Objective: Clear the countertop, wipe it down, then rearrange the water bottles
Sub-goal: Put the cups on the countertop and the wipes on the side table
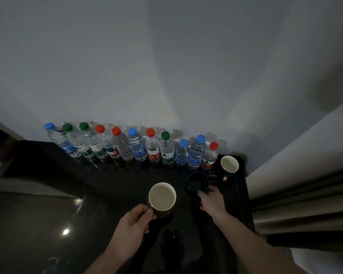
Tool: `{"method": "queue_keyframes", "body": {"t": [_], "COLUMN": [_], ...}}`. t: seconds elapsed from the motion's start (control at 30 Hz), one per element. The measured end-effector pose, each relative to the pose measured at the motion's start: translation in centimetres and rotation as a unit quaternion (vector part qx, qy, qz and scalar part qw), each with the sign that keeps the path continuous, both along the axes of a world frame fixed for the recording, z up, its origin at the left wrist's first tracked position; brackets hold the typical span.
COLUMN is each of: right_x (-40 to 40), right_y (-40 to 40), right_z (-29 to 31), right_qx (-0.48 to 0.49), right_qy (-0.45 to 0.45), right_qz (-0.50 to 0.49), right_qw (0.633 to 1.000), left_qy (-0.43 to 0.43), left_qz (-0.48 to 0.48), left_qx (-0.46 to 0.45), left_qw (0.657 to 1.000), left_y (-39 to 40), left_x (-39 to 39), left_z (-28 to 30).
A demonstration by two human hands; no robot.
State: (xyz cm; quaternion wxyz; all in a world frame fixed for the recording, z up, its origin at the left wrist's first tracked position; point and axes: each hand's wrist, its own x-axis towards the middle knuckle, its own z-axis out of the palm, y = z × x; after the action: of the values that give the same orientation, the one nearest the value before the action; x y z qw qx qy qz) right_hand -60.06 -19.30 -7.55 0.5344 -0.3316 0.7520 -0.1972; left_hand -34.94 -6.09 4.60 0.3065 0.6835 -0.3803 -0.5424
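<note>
Early in clearing: left hand (131, 228) grip clenched on a cup's (162, 198) handle at 6 o'clock, right hand (211, 199) grip grasping a dark cup (196, 183), third cup (229, 164) at 3 o'clock, water bottles (137, 144) lined along 12 o'clock of the bench (48, 194), wiping and rearranging apparently undone.
</note>
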Motion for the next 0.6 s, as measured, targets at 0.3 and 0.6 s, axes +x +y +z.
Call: {"method": "queue_keyframes", "body": {"t": [0.3,0.6], "right_x": [-0.9,-4.9], "right_y": [9.6,8.8], "right_z": [8.4,5.2], "right_qx": [0.003,-0.093], "right_qy": [-0.163,0.031], "right_qz": [0.071,0.091], "right_qw": [0.984,0.991], "left_qy": [0.020,0.000], "left_qz": [-0.105,-0.269], "left_qx": [0.034,0.077], "left_qw": [0.994,0.960], "left_y": [-0.6,-1.2], "left_x": [-5.9,-11.8], "left_z": [-3.6,-4.3]}}
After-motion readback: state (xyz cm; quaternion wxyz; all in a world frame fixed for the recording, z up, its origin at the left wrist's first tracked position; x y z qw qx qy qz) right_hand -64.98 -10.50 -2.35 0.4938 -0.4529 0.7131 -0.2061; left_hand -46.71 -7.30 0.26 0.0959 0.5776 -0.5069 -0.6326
